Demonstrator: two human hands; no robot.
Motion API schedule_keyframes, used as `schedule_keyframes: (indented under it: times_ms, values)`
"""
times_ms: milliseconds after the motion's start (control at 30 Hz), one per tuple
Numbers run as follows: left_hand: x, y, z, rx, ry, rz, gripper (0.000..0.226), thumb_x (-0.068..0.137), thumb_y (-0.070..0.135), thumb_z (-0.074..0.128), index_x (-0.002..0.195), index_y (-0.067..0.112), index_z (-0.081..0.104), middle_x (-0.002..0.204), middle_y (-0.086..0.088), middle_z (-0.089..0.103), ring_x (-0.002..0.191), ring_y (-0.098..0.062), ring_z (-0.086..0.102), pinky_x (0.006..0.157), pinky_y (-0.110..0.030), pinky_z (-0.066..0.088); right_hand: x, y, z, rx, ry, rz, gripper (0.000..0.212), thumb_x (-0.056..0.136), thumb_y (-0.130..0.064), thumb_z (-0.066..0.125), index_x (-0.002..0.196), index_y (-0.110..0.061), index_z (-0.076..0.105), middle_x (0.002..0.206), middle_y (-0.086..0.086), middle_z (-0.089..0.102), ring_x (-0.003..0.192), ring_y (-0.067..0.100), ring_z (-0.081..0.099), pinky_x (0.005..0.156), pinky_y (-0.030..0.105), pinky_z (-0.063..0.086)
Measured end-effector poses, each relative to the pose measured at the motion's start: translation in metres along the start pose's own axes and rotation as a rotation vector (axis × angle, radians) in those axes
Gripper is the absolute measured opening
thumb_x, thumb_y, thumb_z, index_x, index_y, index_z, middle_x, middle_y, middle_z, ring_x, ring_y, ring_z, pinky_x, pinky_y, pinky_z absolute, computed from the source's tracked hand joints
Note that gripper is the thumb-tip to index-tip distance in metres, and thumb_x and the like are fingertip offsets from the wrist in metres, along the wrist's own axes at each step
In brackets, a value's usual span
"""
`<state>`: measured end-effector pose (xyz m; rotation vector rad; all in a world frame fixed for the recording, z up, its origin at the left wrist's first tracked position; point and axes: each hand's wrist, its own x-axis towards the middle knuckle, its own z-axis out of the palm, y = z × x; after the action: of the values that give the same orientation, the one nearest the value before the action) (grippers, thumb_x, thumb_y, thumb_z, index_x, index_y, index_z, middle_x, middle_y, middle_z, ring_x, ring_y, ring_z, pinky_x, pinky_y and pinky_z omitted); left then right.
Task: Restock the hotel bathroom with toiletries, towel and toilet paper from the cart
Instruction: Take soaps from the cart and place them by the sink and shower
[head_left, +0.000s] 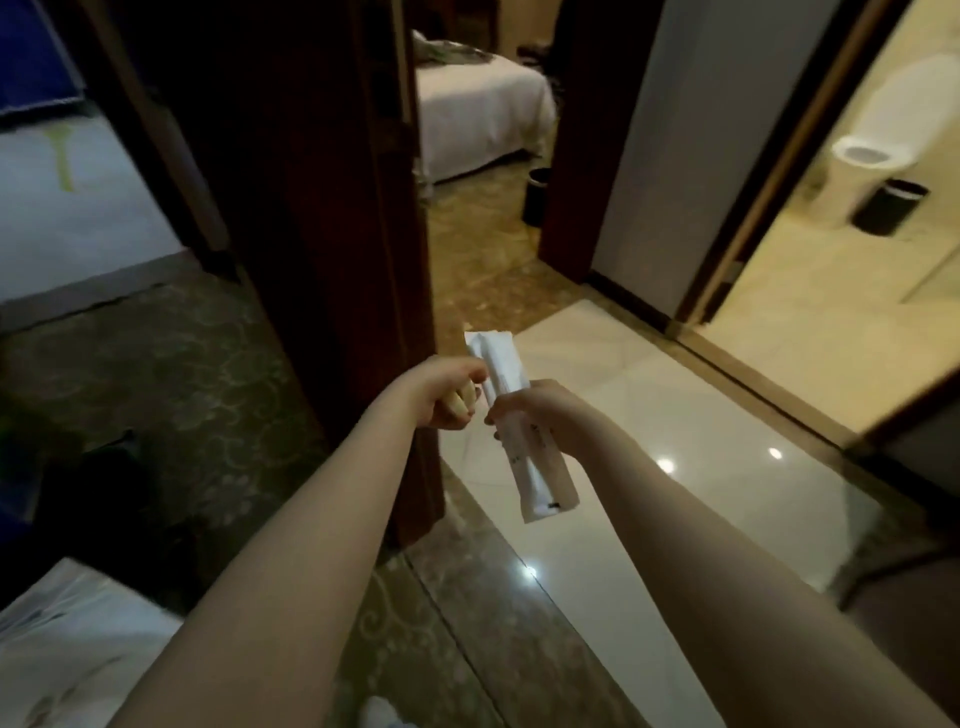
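I hold long white toiletry packets (511, 415) out in front of me, at the doorway of the hotel room. My right hand (535, 410) grips the packets around their middle, and they hang tilted with the lower end toward me. My left hand (449, 397) pinches the upper part of the packets, and something small and pale sits in its palm. The bathroom (810, 291) opens at the right, with a white toilet (872, 156) and a black bin (888, 208) inside.
A dark wooden door (322, 208) stands open just left of my hands. Beyond it lie a bed (478, 114) and a second black bin (537, 195). White bagged linen (78, 649) sits at the lower left. Glossy white floor tiles (649, 467) lead to the bathroom threshold.
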<state>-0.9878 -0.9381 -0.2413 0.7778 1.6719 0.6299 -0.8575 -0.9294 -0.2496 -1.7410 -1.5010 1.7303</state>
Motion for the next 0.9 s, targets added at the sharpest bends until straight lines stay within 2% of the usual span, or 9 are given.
schedule_keyframes:
  times_ms: [100, 233, 333, 533, 633, 700, 767, 833, 900]
  values:
    - [0.007, 0.017, 0.047, 0.074, -0.095, 0.013, 0.030, 0.091, 0.018, 0.048, 0.062, 0.008, 0.048, 0.053, -0.004, 0.046, 0.025, -0.009, 0.042, 0.036, -0.009, 0.039, -0.005, 0.021, -0.046, 0.095, 0.096, 0.067, 0.028, 0.076, -0.004, 0.066, 0.101, 0.001, 0.054, 0.071, 0.011, 0.063, 0.058, 0.019, 0.060, 0.047, 0.022, 0.047]
    - [0.023, 0.044, 0.097, 0.149, -0.176, 0.040, 0.027, 0.089, 0.018, 0.050, 0.065, 0.005, 0.051, 0.060, -0.007, 0.050, 0.032, -0.012, 0.048, 0.036, -0.011, 0.042, -0.002, 0.037, -0.096, 0.213, 0.227, 0.121, 0.047, 0.073, -0.007, 0.068, 0.117, 0.005, 0.055, 0.076, 0.012, 0.066, 0.066, 0.020, 0.062, 0.054, 0.026, 0.045]
    - [0.041, 0.073, 0.134, 0.218, -0.253, 0.079, 0.024, 0.089, 0.019, 0.050, 0.069, 0.006, 0.053, 0.064, -0.007, 0.052, 0.047, -0.015, 0.049, 0.038, -0.013, 0.043, 0.006, 0.043, -0.134, 0.266, 0.337, 0.136, 0.047, 0.073, -0.011, 0.069, 0.116, 0.002, 0.055, 0.078, 0.010, 0.064, 0.072, 0.021, 0.061, 0.055, 0.027, 0.043]
    - [0.092, 0.149, 0.187, 0.334, -0.398, 0.170, 0.017, 0.093, 0.016, 0.050, 0.082, 0.005, 0.057, 0.070, -0.008, 0.054, 0.057, -0.015, 0.050, 0.047, -0.021, 0.046, 0.041, 0.030, -0.212, 0.402, 0.497, 0.168, 0.037, 0.076, -0.010, 0.068, 0.108, -0.001, 0.053, 0.078, 0.009, 0.060, 0.068, 0.018, 0.058, 0.054, 0.027, 0.042]
    - [0.120, 0.195, 0.203, 0.356, -0.462, 0.204, 0.017, 0.092, 0.019, 0.054, 0.081, 0.006, 0.056, 0.071, -0.006, 0.053, 0.059, -0.014, 0.049, 0.050, -0.021, 0.045, 0.062, 0.013, -0.253, 0.479, 0.575, 0.170, 0.041, 0.078, -0.011, 0.067, 0.114, 0.000, 0.050, 0.091, 0.012, 0.060, 0.084, 0.024, 0.060, 0.072, 0.031, 0.048]
    - [0.136, 0.219, 0.212, 0.394, -0.505, 0.229, 0.021, 0.091, 0.027, 0.057, 0.094, 0.006, 0.059, 0.073, -0.005, 0.052, 0.059, -0.013, 0.048, 0.050, -0.021, 0.045, 0.072, 0.002, -0.274, 0.524, 0.609, 0.130, 0.035, 0.081, -0.011, 0.064, 0.111, -0.001, 0.049, 0.092, 0.013, 0.056, 0.087, 0.025, 0.056, 0.079, 0.034, 0.045]
    - [0.154, 0.242, 0.225, 0.446, -0.574, 0.245, 0.035, 0.090, 0.038, 0.056, 0.109, 0.009, 0.060, 0.071, -0.003, 0.049, 0.058, -0.012, 0.047, 0.051, -0.022, 0.044, 0.086, -0.007, -0.295, 0.565, 0.645, 0.093, 0.037, 0.080, -0.010, 0.062, 0.114, 0.000, 0.052, 0.107, 0.015, 0.058, 0.097, 0.028, 0.057, 0.083, 0.033, 0.047]
    - [0.172, 0.263, 0.242, 0.495, -0.633, 0.260, 0.043, 0.090, 0.047, 0.054, 0.112, 0.011, 0.060, 0.070, -0.002, 0.047, 0.059, -0.011, 0.046, 0.051, -0.023, 0.043, 0.103, -0.013, -0.315, 0.588, 0.662, 0.058, 0.023, 0.079, -0.007, 0.060, 0.101, -0.001, 0.060, 0.117, 0.015, 0.059, 0.110, 0.029, 0.055, 0.094, 0.035, 0.046]
    - [0.187, 0.278, 0.260, 0.521, -0.661, 0.261, 0.045, 0.089, 0.049, 0.054, 0.110, 0.009, 0.059, 0.068, -0.003, 0.046, 0.057, -0.012, 0.045, 0.050, -0.024, 0.042, 0.115, -0.014, -0.334, 0.588, 0.681, 0.066, 0.004, 0.078, -0.005, 0.062, 0.081, -0.006, 0.063, 0.114, 0.016, 0.061, 0.112, 0.029, 0.056, 0.100, 0.037, 0.044]
